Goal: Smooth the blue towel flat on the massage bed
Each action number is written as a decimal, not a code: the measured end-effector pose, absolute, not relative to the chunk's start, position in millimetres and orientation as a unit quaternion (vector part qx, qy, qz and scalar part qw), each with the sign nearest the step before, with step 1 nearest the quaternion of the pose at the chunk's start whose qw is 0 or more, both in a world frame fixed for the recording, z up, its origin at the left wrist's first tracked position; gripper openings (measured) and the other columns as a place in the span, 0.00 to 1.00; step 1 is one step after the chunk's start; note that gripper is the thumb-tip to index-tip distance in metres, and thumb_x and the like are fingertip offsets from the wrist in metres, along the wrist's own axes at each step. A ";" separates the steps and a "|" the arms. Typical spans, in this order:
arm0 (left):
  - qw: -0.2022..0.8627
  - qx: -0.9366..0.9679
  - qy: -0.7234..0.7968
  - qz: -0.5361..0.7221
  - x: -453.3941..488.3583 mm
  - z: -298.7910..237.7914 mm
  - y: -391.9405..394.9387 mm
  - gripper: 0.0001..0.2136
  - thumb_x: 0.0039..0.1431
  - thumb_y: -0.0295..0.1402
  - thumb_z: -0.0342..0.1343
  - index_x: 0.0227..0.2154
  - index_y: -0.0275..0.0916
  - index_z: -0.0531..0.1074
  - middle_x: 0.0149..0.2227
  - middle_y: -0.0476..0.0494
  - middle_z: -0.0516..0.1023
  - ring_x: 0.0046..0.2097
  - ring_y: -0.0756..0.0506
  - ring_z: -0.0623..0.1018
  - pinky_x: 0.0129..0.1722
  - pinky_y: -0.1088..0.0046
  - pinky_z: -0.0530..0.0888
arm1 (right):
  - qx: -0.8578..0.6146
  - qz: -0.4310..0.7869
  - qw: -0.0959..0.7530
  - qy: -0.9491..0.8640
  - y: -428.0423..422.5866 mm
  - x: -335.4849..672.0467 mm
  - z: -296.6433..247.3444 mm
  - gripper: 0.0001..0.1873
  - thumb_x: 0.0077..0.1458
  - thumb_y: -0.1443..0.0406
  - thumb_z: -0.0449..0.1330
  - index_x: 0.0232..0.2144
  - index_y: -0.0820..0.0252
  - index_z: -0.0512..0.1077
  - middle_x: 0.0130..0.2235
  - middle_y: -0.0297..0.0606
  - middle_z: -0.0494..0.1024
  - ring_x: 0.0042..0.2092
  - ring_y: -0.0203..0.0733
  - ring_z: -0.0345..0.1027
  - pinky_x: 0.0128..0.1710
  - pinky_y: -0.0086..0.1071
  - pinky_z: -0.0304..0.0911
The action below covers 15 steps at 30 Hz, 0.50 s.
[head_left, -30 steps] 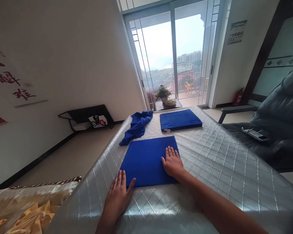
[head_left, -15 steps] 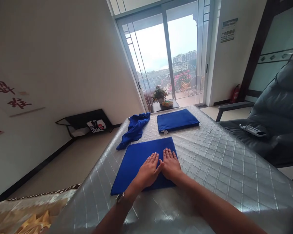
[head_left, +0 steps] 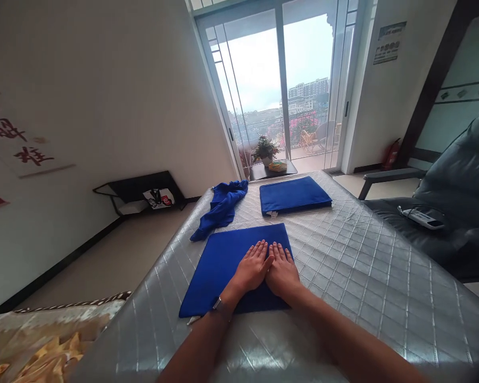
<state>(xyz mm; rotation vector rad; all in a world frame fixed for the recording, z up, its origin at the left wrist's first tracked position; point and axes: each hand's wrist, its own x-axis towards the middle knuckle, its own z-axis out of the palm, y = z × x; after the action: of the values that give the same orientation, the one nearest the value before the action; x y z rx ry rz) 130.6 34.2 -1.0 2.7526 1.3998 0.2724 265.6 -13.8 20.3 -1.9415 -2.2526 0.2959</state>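
Note:
A folded blue towel (head_left: 219,266) lies flat on the silver quilted table (head_left: 355,266) in front of me. My left hand (head_left: 252,268) rests on its right half, palm down, fingers stretched out. My right hand (head_left: 282,271) lies flat beside it, thumbs touching, also open on the towel. Farther back sits a second neatly folded blue towel (head_left: 293,194). To its left a crumpled blue towel (head_left: 221,207) lies in a heap.
A dark reclining chair (head_left: 455,213) with a remote (head_left: 422,217) on it stands to the right. A small table with a potted plant (head_left: 265,151) stands before the glass balcony door. A low black shelf (head_left: 139,191) lines the left wall. A patterned cloth (head_left: 43,346) lies bottom left.
My left hand moved from the table's near edge up onto the towel and slid right until it lay beside my right hand. The right hand barely shifted.

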 end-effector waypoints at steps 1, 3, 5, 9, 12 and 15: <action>0.015 0.887 0.454 0.086 129.0 -1.2 35.2 0.33 0.72 0.50 0.26 0.69 0.34 0.53 0.71 0.37 0.53 0.72 0.44 0.51 0.70 0.58 0.53 | -0.649 0.097 0.080 -0.750 -13.9 265.3 20.8 0.34 0.66 0.63 0.41 0.70 0.74 0.48 0.72 0.50 0.44 0.72 0.49 0.33 0.70 0.45 0.33; 0.005 0.883 0.462 0.081 123.5 -1.5 38.3 0.32 0.72 0.50 0.27 0.69 0.34 0.52 0.71 0.36 0.52 0.72 0.43 0.51 0.70 0.58 0.53 | -0.656 0.098 0.087 -0.744 -13.8 264.6 21.1 0.34 0.67 0.62 0.40 0.69 0.75 0.48 0.71 0.50 0.44 0.72 0.49 0.34 0.70 0.45 0.33; 0.003 0.878 0.474 0.068 114.4 -1.6 42.9 0.32 0.72 0.49 0.27 0.69 0.34 0.52 0.71 0.36 0.52 0.72 0.43 0.51 0.70 0.57 0.53 | -0.665 0.100 0.092 -0.734 -13.1 263.9 20.3 0.35 0.68 0.59 0.40 0.69 0.76 0.47 0.71 0.50 0.44 0.72 0.49 0.34 0.70 0.44 0.33; 0.016 0.856 0.515 0.046 86.7 -2.0 56.1 0.32 0.72 0.49 0.28 0.69 0.33 0.51 0.71 0.36 0.51 0.72 0.42 0.50 0.70 0.56 0.52 | -0.670 0.101 0.093 -0.729 -10.9 263.4 17.1 0.36 0.68 0.57 0.39 0.70 0.75 0.46 0.72 0.49 0.43 0.72 0.48 0.33 0.70 0.43 0.32; 0.026 0.827 0.560 0.050 62.3 -3.4 67.7 0.32 0.72 0.50 0.28 0.69 0.34 0.51 0.71 0.36 0.49 0.72 0.41 0.50 0.70 0.54 0.51 | -0.672 0.103 0.085 -0.729 -9.7 263.9 15.2 0.36 0.68 0.56 0.38 0.70 0.75 0.45 0.72 0.48 0.42 0.73 0.47 0.32 0.70 0.43 0.31; 0.033 0.793 0.606 0.054 39.0 -4.5 77.5 0.34 0.71 0.51 0.27 0.69 0.32 0.50 0.72 0.35 0.48 0.72 0.40 0.50 0.70 0.53 0.50 | -0.673 0.108 0.079 -0.728 -9.2 264.3 15.0 0.36 0.68 0.55 0.37 0.70 0.74 0.44 0.72 0.46 0.41 0.73 0.46 0.31 0.70 0.43 0.31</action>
<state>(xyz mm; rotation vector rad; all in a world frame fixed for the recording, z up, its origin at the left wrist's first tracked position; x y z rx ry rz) 39.0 77.5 -4.5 2.4407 1.8644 0.1653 264.3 -9.2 15.0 -2.0126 -2.1778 0.3227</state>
